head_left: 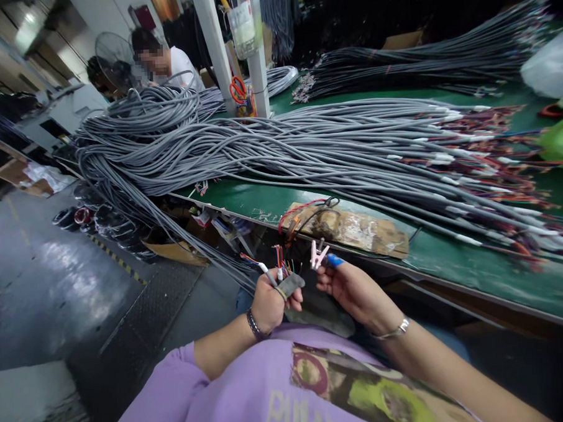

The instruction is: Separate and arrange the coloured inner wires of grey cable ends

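Note:
My left hand (270,303) is closed around several grey cables (228,272) that trail down from the heap on the bench. Their ends, with white sleeves and bare coloured wires (278,256), stick up above the fist. A grey cover (290,286) sits on the thumb. A short distance to the right, my right hand (348,289) pinches a small pale-pink clip (319,254) with V-shaped arms between thumb and forefinger. Blue tape (334,260) is wrapped round a finger of that hand. The clip and the wire ends are apart.
A large bundle of grey cables (260,143) covers the green bench (248,200). A taped wooden board (357,229) with leads lies at its front edge. More dark cables (419,62) lie behind. Across the bench sits another person (184,66) beside a white post (258,81).

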`<state>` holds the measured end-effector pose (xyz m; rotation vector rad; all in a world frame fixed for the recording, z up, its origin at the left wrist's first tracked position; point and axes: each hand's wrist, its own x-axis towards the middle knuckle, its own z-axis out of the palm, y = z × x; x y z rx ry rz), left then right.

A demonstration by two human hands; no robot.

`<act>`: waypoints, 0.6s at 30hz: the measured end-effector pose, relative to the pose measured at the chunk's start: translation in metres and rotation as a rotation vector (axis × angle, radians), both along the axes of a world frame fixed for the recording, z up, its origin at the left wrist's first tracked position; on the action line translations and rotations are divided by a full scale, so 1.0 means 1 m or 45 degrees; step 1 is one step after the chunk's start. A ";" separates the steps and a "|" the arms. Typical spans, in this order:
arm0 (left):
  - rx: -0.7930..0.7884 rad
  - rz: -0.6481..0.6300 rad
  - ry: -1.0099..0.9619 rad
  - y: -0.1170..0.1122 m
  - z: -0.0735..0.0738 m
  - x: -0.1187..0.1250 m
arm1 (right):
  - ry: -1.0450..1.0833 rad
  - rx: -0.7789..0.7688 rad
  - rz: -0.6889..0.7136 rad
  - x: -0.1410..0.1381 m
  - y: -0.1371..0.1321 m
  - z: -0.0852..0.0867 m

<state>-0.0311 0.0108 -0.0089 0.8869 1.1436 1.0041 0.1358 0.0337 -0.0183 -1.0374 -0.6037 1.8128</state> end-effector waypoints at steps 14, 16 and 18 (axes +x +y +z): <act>0.029 0.007 -0.059 0.004 0.007 0.018 | 0.151 0.037 -0.089 -0.016 0.019 0.012; 0.019 -0.007 -0.048 0.004 0.005 0.017 | 0.140 0.054 -0.148 -0.018 0.020 0.011; 0.012 -0.021 -0.045 0.003 0.004 0.016 | 0.134 0.059 -0.171 -0.019 0.020 0.011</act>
